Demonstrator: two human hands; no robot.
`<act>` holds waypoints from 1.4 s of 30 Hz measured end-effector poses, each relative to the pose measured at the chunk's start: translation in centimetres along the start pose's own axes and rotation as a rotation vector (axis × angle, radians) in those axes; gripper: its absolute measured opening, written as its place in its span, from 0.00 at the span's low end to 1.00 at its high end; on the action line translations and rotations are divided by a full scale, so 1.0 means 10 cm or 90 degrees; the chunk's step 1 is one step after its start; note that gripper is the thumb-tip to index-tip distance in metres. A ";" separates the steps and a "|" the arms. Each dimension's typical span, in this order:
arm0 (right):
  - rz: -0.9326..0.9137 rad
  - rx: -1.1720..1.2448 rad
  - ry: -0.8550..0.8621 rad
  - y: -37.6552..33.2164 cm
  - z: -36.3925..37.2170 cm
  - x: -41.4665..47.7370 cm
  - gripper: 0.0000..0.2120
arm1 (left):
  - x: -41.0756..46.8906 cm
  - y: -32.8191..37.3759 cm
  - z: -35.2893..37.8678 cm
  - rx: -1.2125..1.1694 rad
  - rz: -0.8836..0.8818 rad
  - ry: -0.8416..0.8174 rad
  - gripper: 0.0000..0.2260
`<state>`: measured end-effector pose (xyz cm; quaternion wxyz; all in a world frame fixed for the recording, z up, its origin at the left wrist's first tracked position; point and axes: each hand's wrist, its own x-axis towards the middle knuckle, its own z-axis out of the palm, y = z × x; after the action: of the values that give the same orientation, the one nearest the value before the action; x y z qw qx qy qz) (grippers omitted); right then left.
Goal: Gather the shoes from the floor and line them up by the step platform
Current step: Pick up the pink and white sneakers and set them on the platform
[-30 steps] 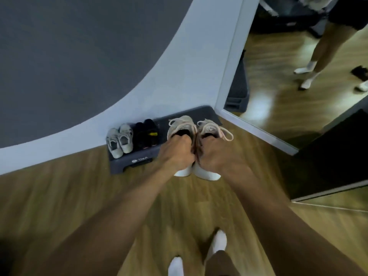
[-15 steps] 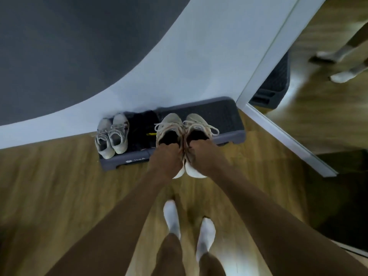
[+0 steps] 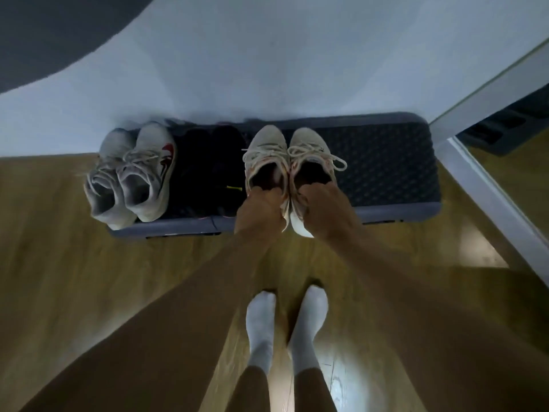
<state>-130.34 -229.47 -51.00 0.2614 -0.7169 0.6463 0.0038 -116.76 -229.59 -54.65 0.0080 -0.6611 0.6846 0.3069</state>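
While both hands work at the heels, here's the row from the left. The grey-white sneakers [image 3: 130,173] sit on the far-left end of the step platform [image 3: 386,168], toes to the wall [image 3: 267,69]. Right beside them is the black pair [image 3: 208,173], dark and hard to read but pointing the same way.

Next comes the left hand [image 3: 258,209], fingers curled over the heel collar of the left beige shoe [image 3: 264,150]. Touching it is the right beige shoe [image 3: 309,150], with the right hand [image 3: 323,209] hooked into its heel the same way. So each hand has one shoe, clamped at the back.

What matters here is that both long axes run straight away from the grips, toes out toward the wall and heels back at the hands. The heels overhang the platform's front edge. I can't tell whether the soles are fully down.

My read: a short push forward along that axis should bring them level with the neighbours, then release. To the right the platform surface is bare up to the mirror frame [image 3: 490,203].
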 end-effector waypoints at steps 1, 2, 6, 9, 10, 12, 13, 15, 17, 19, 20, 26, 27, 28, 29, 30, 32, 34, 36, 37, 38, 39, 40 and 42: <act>-0.008 -0.002 -0.007 0.07 0.10 0.13 0.05 | 0.12 -0.05 0.09 0.008 -0.016 -0.003 0.17; -0.015 -0.008 -0.014 0.14 0.19 0.25 0.05 | 0.23 -0.08 0.17 0.015 -0.025 -0.004 0.17; -0.023 -0.023 -0.015 0.40 0.48 0.56 0.07 | 0.59 -0.18 0.40 0.019 -0.030 -0.012 0.16; -0.013 -0.033 -0.004 0.52 0.61 0.71 0.08 | 0.76 -0.25 0.49 0.046 -0.022 -0.035 0.17; -0.010 -0.032 0.000 0.54 0.64 0.76 0.08 | 0.80 -0.27 0.51 0.056 -0.022 -0.046 0.18; -0.011 -0.026 0.006 0.54 0.68 0.83 0.07 | 0.86 -0.29 0.56 0.052 -0.040 -0.063 0.17; -0.009 -0.022 0.002 0.54 0.70 0.87 0.08 | 0.88 -0.29 0.59 0.055 -0.046 -0.071 0.16; -0.004 -0.014 -0.014 0.54 0.74 0.95 0.08 | 0.93 -0.28 0.64 0.087 -0.035 -0.086 0.16; 0.003 -0.010 -0.042 0.56 0.78 1.00 0.10 | 0.94 -0.28 0.68 0.098 -0.014 -0.090 0.15; 0.006 -0.014 -0.072 0.55 0.80 1.03 0.12 | 0.95 -0.29 0.68 0.097 -0.002 -0.092 0.15; 0.007 -0.019 -0.083 0.55 0.81 1.03 0.12 | 0.96 -0.31 0.68 0.102 0.005 -0.095 0.15; 0.119 -0.012 -0.137 0.42 0.65 0.95 0.15 | 0.94 -0.27 0.52 0.177 0.003 -0.194 0.17; 0.123 -0.004 -0.128 0.36 0.57 0.92 0.15 | 0.91 -0.21 0.43 0.196 0.009 -0.197 0.17; 0.124 0.015 -0.110 0.30 0.46 0.89 0.14 | 0.87 -0.13 0.32 0.223 0.026 -0.188 0.17; 0.128 0.038 -0.088 0.24 0.33 0.85 0.12 | 0.82 -0.04 0.20 0.250 0.049 -0.177 0.18; 0.132 0.056 -0.067 0.19 0.16 0.79 0.10 | 0.76 0.06 0.05 0.269 0.069 -0.169 0.20; 0.128 0.051 -0.031 0.10 -0.27 0.62 0.11 | 0.63 0.31 -0.35 0.281 0.084 -0.161 0.24; 0.126 0.026 -0.002 -0.01 -0.83 0.33 0.15 | 0.43 0.63 -0.88 0.288 0.101 -0.150 0.26; 0.123 0.004 0.056 -0.11 -1.48 -0.05 0.19 | 0.17 1.02 -1.46 0.290 0.137 -0.112 0.27; 0.123 0.001 0.091 -0.16 -1.80 -0.28 0.21 | 0.02 1.22 -1.75 0.284 0.160 -0.094 0.27; 0.127 -0.001 0.130 -0.20 -2.11 -0.51 0.22 | -0.13 1.43 -2.02 0.275 0.188 -0.074 0.28; 0.133 -0.004 0.166 -0.25 -2.41 -0.76 0.24 | -0.29 1.62 -2.29 0.266 0.223 -0.047 0.28; 0.146 -0.007 0.197 -0.31 -2.70 -1.01 0.25 | -0.45 1.80 -2.55 0.254 0.264 -0.013 0.28; 0.182 -0.011 0.260 -0.44 -3.23 -1.50 0.27 | -0.77 2.17 -3.02 0.214 0.351 0.047 0.27</act>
<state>-139.45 -227.74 -16.33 0.1159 -0.6063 0.7805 -0.0989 -123.62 -237.05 -18.05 0.0088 -0.4506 0.8790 0.1559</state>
